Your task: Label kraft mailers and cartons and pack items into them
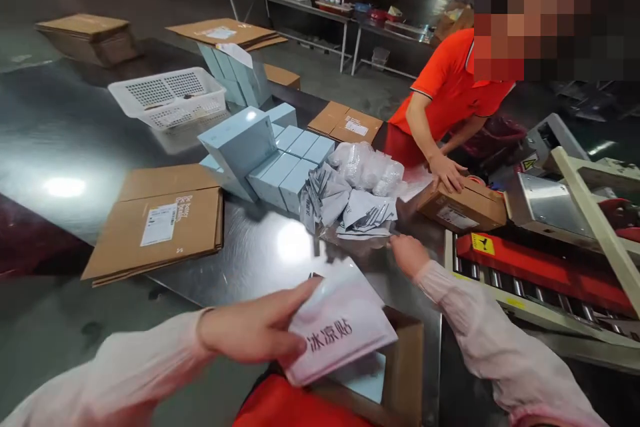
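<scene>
My left hand (260,323) grips a pale flat packet (345,340) with dark printed characters, the thumb lying across its face. Below the packet is an open cardboard box (410,360) with a light blue box (370,377) inside, partly hidden by the packet. My right hand (410,255) reaches to the near edge of a pile of silver-grey packets (367,213). Its fingers are drawn together there; what they hold, if anything, is too small to make out. Behind the silver packets lie bubble-wrapped bundles (367,167).
Light blue boxes (295,163) stand mid-table, with flattened cartons (160,220) and a white basket (173,97) to the left. At right, a co-worker's hand (447,172) rests on a closed carton (463,203) beside a roller conveyor (530,287) and its frame.
</scene>
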The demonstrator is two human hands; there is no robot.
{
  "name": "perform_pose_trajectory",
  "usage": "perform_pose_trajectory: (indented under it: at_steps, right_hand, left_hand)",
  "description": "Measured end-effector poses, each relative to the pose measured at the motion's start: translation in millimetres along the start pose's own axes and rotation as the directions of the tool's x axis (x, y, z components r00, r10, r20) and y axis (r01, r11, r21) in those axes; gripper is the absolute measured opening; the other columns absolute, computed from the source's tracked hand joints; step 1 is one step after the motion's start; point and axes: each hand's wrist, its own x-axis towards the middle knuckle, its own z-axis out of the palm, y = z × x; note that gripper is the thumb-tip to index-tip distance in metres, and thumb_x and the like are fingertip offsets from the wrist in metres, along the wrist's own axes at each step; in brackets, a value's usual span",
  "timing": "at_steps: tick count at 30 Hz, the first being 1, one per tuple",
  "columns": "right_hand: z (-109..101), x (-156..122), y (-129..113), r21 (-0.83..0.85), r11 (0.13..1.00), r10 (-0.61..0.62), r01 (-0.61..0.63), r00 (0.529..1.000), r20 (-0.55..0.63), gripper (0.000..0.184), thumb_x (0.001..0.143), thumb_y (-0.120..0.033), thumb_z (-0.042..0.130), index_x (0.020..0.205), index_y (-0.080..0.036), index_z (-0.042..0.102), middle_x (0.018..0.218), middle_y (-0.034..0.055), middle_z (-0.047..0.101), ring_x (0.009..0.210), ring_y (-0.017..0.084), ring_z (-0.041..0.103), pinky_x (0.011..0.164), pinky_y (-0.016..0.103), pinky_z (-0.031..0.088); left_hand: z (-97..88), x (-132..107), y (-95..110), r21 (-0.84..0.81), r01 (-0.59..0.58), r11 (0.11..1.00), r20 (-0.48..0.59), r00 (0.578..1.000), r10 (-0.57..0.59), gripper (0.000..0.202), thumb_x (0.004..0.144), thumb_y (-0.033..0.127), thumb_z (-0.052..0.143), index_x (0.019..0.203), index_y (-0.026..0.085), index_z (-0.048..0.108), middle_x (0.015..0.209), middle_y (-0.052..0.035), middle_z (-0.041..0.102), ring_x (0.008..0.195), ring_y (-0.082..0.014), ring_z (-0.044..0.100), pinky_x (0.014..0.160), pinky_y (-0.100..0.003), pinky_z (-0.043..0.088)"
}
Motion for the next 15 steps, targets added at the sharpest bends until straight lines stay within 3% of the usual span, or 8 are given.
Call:
perform_pose_trajectory:
  at_steps: [3,6,8,10,12,15]
  right_hand:
    - [-1,-31,9,0.089,0.995,-0.051,0.049,0.998,0.021,0.029,0.084,-0.005,0.05,0.109,-0.011,0.065,0.1,0.0146,0.07,0.096,0.025,0.065,0.081,0.03,0.045]
    - [4,-32,4,0.172,0.984,-0.034,0.037,0.999,-0.025,0.034,0.09,-0.009,0.045,0.121,-0.011,0.059,0.113,0.0122,0.067,0.107,0.02,0.061,0.087,0.025,0.042]
    - [1,-34,0,0.212,0.977,0.012,0.002,0.998,-0.066,0.036,0.092,-0.009,0.04,0.124,-0.008,0.056,0.117,0.0131,0.065,0.11,0.019,0.059,0.089,0.023,0.041]
    - [-9,-53,0,0.242,0.968,0.087,-0.059,0.991,-0.106,0.037,0.091,-0.01,0.041,0.126,-0.006,0.053,0.117,0.0146,0.065,0.106,0.02,0.061,0.087,0.025,0.042]
    - [-21,-91,4,0.304,0.949,0.139,-0.09,0.98,-0.143,0.034,0.089,-0.015,0.045,0.121,-0.009,0.054,0.11,0.0127,0.068,0.097,0.021,0.064,0.08,0.026,0.044]
    - [-29,-152,2,0.394,0.919,0.015,0.034,0.993,-0.12,0.02,0.088,-0.021,0.049,0.104,-0.019,0.061,0.094,0.0046,0.071,0.083,0.019,0.065,0.072,0.026,0.044]
  left_hand:
    - [24.4,49,22,-0.003,-0.03,1.0,0.261,0.965,0.03,0.071,0.062,0.018,0.059,0.13,0.021,0.04,0.11,-0.0013,0.061,0.098,-0.0208,0.059,0.078,-0.025,0.05]
    - [48.8,94,21,0.099,0.054,0.994,0.357,0.93,-0.086,0.054,0.057,0.013,0.064,0.109,0.019,0.05,0.102,-0.0008,0.063,0.102,-0.0235,0.059,0.082,-0.029,0.05]
    - [56.4,107,16,0.113,0.1,0.989,0.375,0.917,-0.136,0.048,0.054,0.012,0.066,0.099,0.02,0.05,0.098,0.0006,0.063,0.101,-0.0234,0.059,0.081,-0.03,0.05]
    - [53.9,104,12,0.136,0.124,0.983,0.341,0.926,-0.164,0.044,0.053,0.013,0.067,0.093,0.02,0.05,0.093,0.0015,0.063,0.096,-0.0231,0.06,0.077,-0.029,0.049]
    - [43.2,88,9,0.109,0.161,0.981,0.323,0.928,-0.188,0.043,0.053,0.014,0.065,0.092,0.02,0.05,0.088,0.0028,0.061,0.091,-0.0215,0.06,0.071,-0.026,0.048]
    - [22.5,60,6,0.065,0.245,0.967,0.306,0.918,-0.253,0.045,0.052,0.012,0.061,0.095,0.021,0.051,0.081,0.0047,0.059,0.083,-0.0192,0.059,0.065,-0.024,0.045]
